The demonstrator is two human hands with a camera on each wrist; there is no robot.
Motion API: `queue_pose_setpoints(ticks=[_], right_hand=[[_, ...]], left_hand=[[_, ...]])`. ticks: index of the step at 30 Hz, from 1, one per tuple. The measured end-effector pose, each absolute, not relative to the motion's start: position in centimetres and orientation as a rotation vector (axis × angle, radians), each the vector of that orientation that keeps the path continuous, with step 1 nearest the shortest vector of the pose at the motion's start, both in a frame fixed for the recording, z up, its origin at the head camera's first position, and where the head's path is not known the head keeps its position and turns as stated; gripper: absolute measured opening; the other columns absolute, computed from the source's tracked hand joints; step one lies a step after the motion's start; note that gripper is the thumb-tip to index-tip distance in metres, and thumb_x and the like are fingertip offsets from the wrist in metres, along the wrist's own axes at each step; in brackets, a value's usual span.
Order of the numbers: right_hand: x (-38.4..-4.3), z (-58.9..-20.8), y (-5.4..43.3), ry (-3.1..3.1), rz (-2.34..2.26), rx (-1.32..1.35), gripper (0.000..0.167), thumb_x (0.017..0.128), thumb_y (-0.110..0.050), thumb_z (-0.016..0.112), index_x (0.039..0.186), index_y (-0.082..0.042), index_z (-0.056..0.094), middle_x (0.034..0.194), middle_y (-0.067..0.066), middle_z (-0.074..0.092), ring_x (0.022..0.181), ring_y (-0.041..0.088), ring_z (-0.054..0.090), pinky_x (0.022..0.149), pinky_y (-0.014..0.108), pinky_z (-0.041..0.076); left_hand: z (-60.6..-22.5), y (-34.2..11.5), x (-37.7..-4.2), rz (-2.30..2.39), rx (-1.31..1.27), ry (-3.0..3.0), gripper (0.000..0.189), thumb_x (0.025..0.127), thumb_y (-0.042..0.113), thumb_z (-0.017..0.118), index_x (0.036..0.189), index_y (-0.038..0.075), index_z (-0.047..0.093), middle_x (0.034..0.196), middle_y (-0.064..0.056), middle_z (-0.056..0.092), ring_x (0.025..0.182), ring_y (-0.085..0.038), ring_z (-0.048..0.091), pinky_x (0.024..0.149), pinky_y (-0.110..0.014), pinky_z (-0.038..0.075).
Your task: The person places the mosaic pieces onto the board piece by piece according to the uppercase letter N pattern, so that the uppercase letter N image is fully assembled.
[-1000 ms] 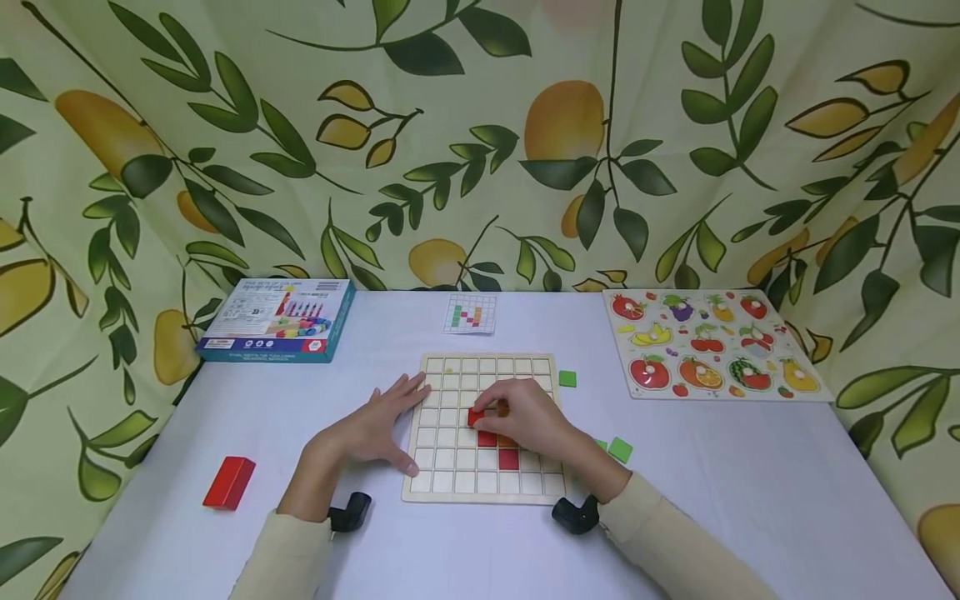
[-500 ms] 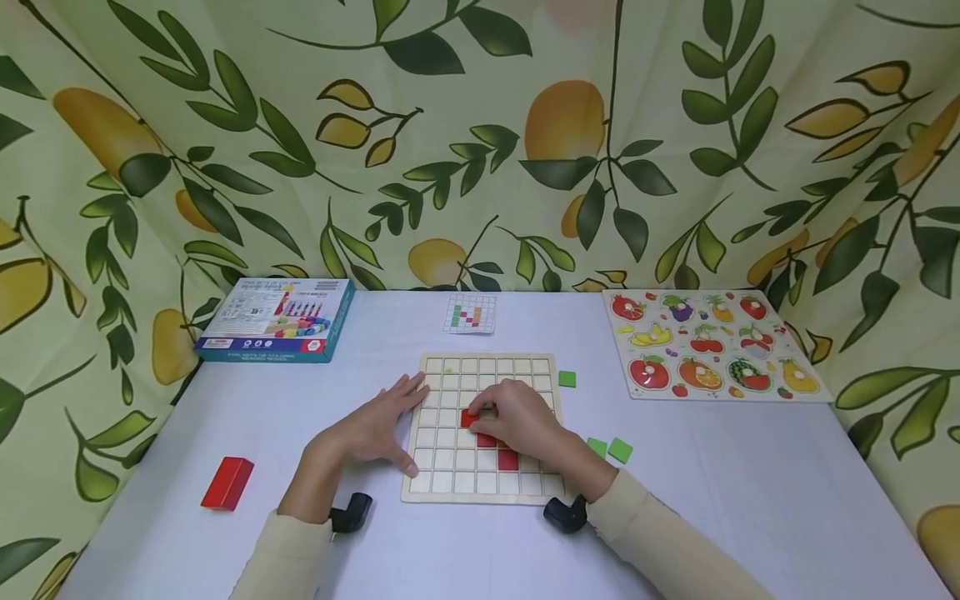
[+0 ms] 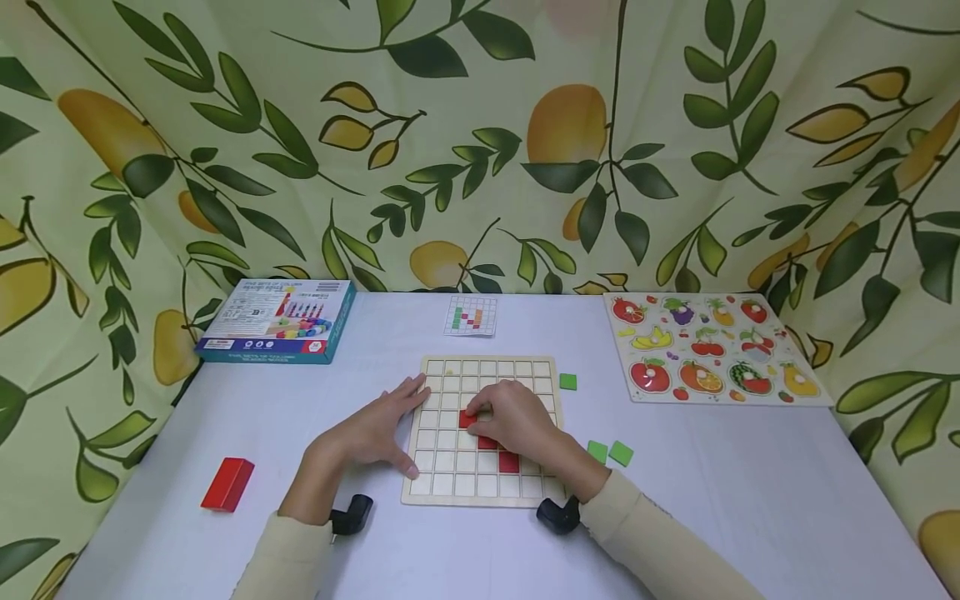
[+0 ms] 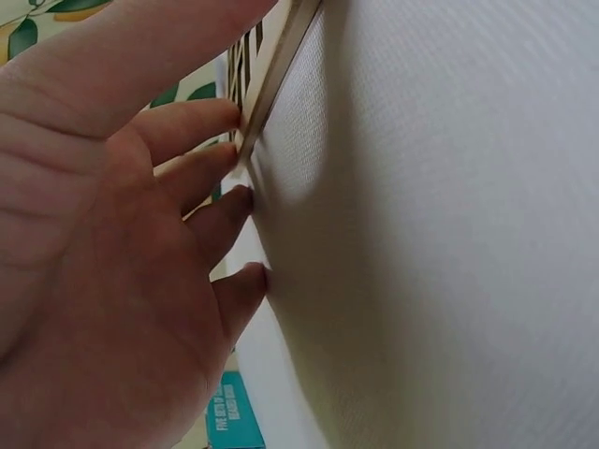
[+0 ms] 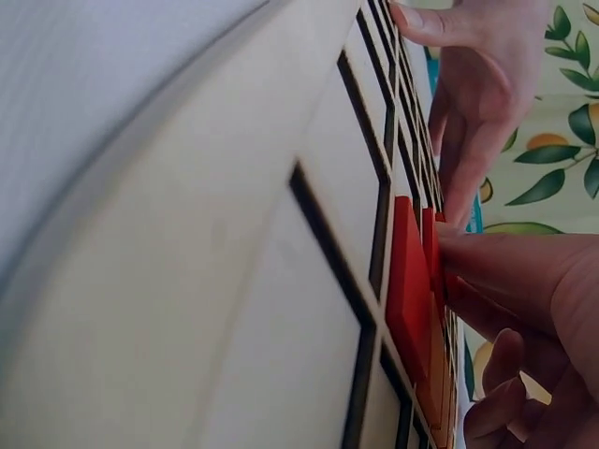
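A wooden grid board (image 3: 444,461) lies mid-table. My left hand (image 3: 375,425) steadies its left edge, fingers spread; the left wrist view has fingertips (image 4: 225,114) against that edge. With thumb and fingertips, my right hand (image 3: 517,417) pinches a red square tile (image 3: 467,419) at a cell near the board's middle. Two more red tiles sit in cells stepping down to the right, one partly covered by the hand (image 3: 487,443) and one in full sight (image 3: 508,462). In the right wrist view, an orange tile (image 5: 434,374) shows behind the nearest red tile (image 5: 407,281).
Loose green tiles lie right of the board, one near its top (image 3: 567,382) and two lower down. A patterned card (image 3: 471,317) is behind it. Farther out are a red block (image 3: 227,484), a boxed set (image 3: 277,321) and a fruit puzzle board (image 3: 693,400).
My right hand has shifted slightly left with the red tile, which now lies flatter at its cell. The left hand stays in place on the board's edge.
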State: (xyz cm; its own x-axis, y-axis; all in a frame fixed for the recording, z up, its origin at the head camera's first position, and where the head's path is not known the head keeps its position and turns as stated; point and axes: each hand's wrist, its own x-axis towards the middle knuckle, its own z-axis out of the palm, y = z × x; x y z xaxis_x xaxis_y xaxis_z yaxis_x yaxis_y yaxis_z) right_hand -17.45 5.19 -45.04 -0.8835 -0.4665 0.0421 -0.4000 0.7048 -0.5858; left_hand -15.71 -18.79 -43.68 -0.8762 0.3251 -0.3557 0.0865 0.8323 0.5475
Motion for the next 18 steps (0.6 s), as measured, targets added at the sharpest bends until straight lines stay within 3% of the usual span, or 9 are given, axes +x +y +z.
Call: queue_pose_setpoints(ticks=[18], right_hand=[[-17.58, -45.12, 5.13, 2.789, -0.970, -0.733, 0.016, 0.079, -0.018, 0.088, 0.094, -0.015, 0.083, 0.092, -0.004, 0.081, 0.099, 0.015, 0.073, 0.086, 0.033, 0.058]], left_hand=[[-43.63, -18.89, -15.66, 0.755, 0.311, 2.571, 0.116, 0.061, 0.032, 0.098, 0.158, 0.014, 0.039, 0.174, -0.002, 0.018, 0.162, -0.033, 0.012, 0.128, -0.061, 0.021]])
